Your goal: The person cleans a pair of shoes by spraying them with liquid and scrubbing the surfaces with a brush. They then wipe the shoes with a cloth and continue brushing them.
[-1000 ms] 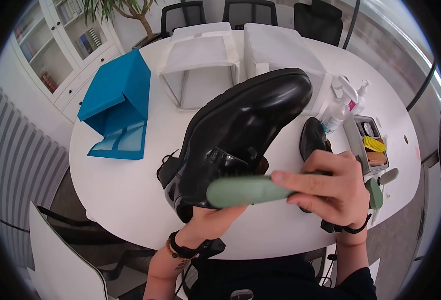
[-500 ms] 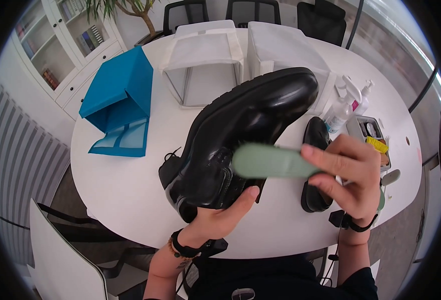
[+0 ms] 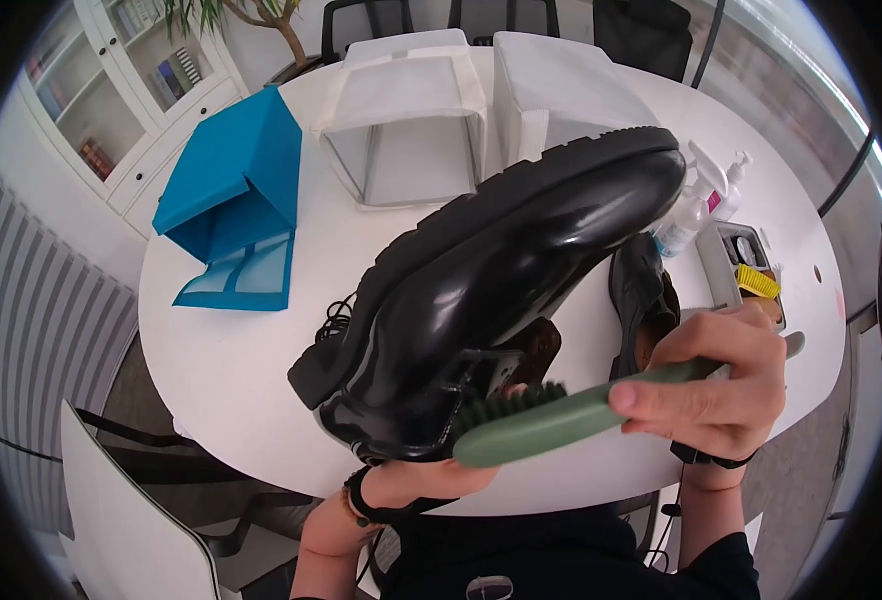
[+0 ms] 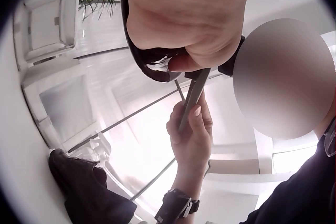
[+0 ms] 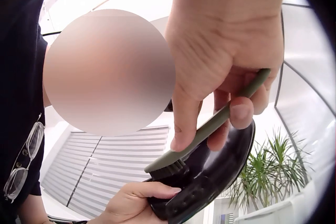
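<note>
A glossy black shoe is raised above the table, tilted on its side with its ridged sole facing the far left and its toe up to the right. My left hand grips it by the heel end, its fingers partly hidden by the shoe. In my right hand is a green-handled shoe brush, thumb and fingers around the handle. Its dark bristles meet the shoe's side near the opening, close to my left thumb in the right wrist view. A second black shoe stands on the table behind the brush.
A grey organizer at the right holds a yellow brush among other items. Spray bottle and pump bottle stand behind it. At the back are two white fabric boxes; a blue box lies open at left.
The shoe has come nearer and rolled so more of its sole shows. The brush has swept across the shoe's side, then lower, and turned so its bristles now show.
</note>
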Demonstrator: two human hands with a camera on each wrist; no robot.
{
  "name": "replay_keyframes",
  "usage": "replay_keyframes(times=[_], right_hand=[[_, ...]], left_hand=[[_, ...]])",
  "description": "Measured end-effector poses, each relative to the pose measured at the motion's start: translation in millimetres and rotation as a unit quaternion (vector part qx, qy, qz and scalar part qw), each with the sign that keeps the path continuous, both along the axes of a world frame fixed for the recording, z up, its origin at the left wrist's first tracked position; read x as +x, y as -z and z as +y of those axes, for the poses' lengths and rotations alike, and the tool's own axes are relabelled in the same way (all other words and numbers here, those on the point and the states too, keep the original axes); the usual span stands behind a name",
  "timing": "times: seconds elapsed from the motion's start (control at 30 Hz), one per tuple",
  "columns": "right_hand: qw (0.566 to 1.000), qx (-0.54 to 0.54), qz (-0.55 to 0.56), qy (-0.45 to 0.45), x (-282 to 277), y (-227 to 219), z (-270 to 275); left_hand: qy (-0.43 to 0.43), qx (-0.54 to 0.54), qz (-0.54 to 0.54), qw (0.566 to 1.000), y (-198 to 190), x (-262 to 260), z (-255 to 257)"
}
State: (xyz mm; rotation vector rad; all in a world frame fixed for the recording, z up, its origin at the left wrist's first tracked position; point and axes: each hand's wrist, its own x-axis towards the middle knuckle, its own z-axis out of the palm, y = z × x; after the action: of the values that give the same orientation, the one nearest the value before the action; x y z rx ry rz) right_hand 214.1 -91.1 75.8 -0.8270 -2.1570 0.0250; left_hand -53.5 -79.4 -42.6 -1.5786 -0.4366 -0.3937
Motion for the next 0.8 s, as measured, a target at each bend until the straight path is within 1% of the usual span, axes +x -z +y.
replay_keyframes(times=[0.03,0.1,0.17,0.27,0.37,0.53,0.6,0.63,0.7,0.73,0.77,0.8], right_hand=[[1.0,0.0,-0.024,-0.014,-1.2,-0.6,-1.5],[1.0,0.009,-0.022,-0.015,-1.1,0.5,-0.6],[0.998,0.044,0.034,0.029,-2.2,3.0,0.0],[0.998,0.058,0.009,0.033,-4.1,-0.1,-2.5],[0.996,0.076,-0.017,0.038,-4.1,6.0,-8.5],[0.993,0.106,0.0,0.056,-6.3,5.2,-7.7],[0.993,0.096,0.035,0.062,-5.0,7.6,-7.4],[0.993,0.096,0.035,0.062,-3.1,5.7,-7.3],[0.989,0.118,-0.006,0.084,0.8,-0.6,-7.0],[0.989,0.118,-0.006,0.084,2.2,1.0,-6.8],[0.988,0.119,0.022,0.1,3.4,3.5,-6.0],[0.985,0.121,0.051,0.115,4.0,4.9,-5.5]], left_hand=[[0.003,-0.002,0.001,1.0,0.5,0.1,-0.2],[-0.001,-0.009,0.016,1.0,1.2,0.1,-1.3],[-0.009,-0.015,0.03,0.999,1.3,-0.9,-3.8],[-0.023,-0.024,0.051,0.998,1.2,-2.3,-8.4],[-0.034,-0.035,0.076,0.996,0.8,-4.4,-14.4],[-0.048,-0.053,0.115,0.991,-3.1,-5.9,-24.8],[-0.054,-0.058,0.129,0.988,-6.2,-6.2,-28.1],[-0.058,-0.06,0.137,0.987,-8.9,-5.7,-29.2],[-0.061,-0.063,0.145,0.986,-18.4,-4.3,-28.9],[-0.086,-0.04,0.176,0.98,-25.6,-2.9,-26.9],[-0.112,-0.017,0.206,0.972,-30.4,-1.4,-25.2],[-0.111,-0.017,0.206,0.972,-28.4,-0.9,-25.0]])
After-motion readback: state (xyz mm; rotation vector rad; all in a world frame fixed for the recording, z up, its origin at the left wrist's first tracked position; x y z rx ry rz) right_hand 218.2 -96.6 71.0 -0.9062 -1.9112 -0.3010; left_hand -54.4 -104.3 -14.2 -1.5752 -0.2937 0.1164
